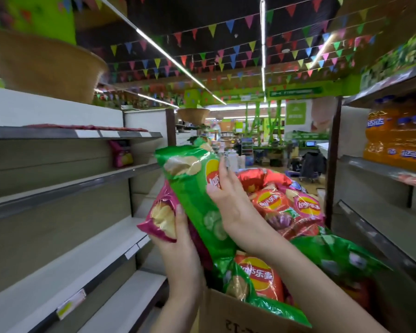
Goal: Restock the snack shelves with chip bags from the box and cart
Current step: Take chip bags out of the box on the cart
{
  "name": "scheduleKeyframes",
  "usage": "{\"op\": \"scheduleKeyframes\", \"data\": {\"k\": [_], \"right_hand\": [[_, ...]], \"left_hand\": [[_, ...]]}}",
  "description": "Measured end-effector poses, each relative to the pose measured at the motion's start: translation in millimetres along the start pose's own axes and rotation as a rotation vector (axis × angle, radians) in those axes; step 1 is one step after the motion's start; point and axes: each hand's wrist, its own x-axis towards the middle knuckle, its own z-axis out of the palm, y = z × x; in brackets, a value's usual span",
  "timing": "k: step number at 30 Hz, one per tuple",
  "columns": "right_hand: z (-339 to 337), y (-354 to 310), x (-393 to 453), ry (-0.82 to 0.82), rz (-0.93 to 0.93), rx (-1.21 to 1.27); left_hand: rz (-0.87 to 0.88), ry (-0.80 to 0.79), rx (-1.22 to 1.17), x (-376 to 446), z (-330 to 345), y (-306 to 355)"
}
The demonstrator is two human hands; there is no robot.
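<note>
Head view: left hand point(178, 246) gripping the lower end of a purple chip bag point(160, 219), thumb curled over its front; right hand point(228, 200) lying with straight fingers on a green chip bag point(190, 188) raised in front of it. Below, an open cardboard box point(226, 313) heaped with red and green bags. Left shelves point(65, 186) almost bare, one pink bag point(121, 153) far back. Restocking judged barely begun. Metal shelf lips close on both sides; open aisle ahead.
</note>
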Motion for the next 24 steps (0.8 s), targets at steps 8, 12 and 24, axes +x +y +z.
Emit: {"op": "scheduleKeyframes", "data": {"k": [8,12,24], "right_hand": [[1,-3,16,-0.267,-0.027,0.333],[15,-5,26,-0.299,0.022,0.322],[80,-33,89,-0.742,0.175,0.913]], "left_hand": [[-0.025,-0.028,0.049,35,-48,28],[-0.062,-0.108,0.158,59,-72,52],[-0.517,-0.523,0.809,122,-159,185]]}}
